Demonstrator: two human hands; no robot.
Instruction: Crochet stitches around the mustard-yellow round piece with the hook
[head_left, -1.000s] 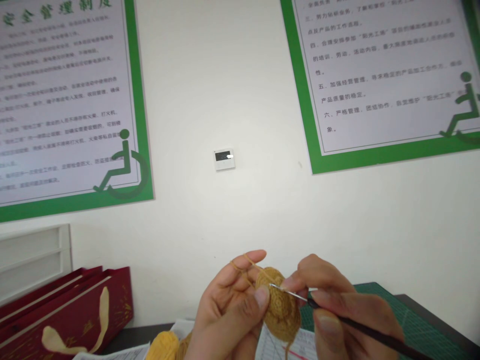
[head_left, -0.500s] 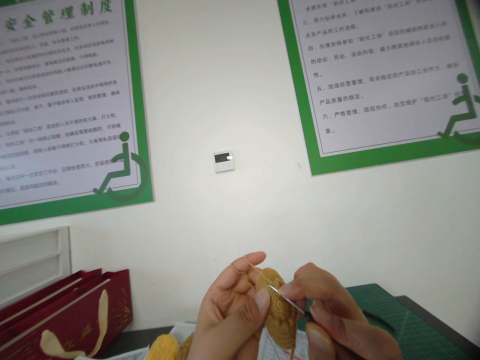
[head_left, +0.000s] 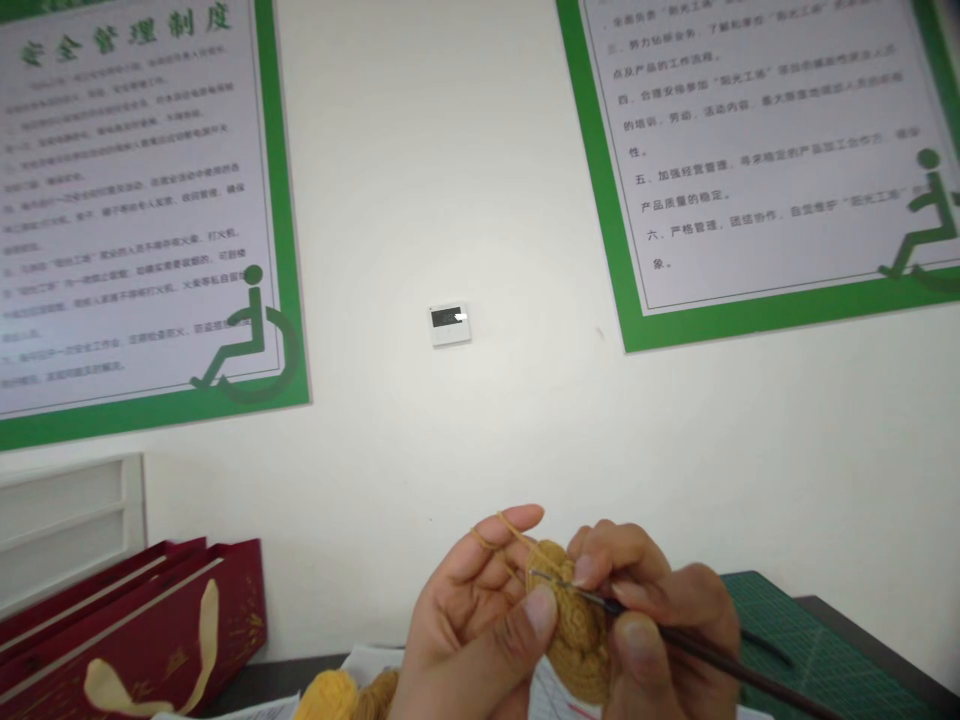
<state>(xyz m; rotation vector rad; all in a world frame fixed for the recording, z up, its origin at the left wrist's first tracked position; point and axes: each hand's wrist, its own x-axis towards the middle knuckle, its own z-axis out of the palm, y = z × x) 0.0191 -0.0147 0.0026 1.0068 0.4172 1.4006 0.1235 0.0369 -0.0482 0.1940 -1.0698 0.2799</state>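
Note:
My left hand point(head_left: 484, 610) pinches the edge of a mustard-brown crochet piece point(head_left: 581, 640) between thumb and fingers. Yarn point(head_left: 517, 525) wraps round its raised index finger and runs down to the piece. In my right hand point(head_left: 660, 610) is a crochet hook point(head_left: 701, 648) with a dark handle, gripped like a pen. The hook's metal tip lies at the upper part of the piece, close to my left thumb. Whether the tip passes through a stitch is too small to tell.
A yellow yarn ball point(head_left: 328, 695) and a brown yarn ball point(head_left: 375, 695) lie left of my hands on papers. Dark red gift bags point(head_left: 150, 640) stand further left. A green cutting mat point(head_left: 810, 640) is at right, with a dark curved object on it. Behind rises a white wall with posters.
My right hand has turned, so the hook lies flatter with its handle pointing right. The crochet piece has tilted slightly, and both hands appear a little further right.

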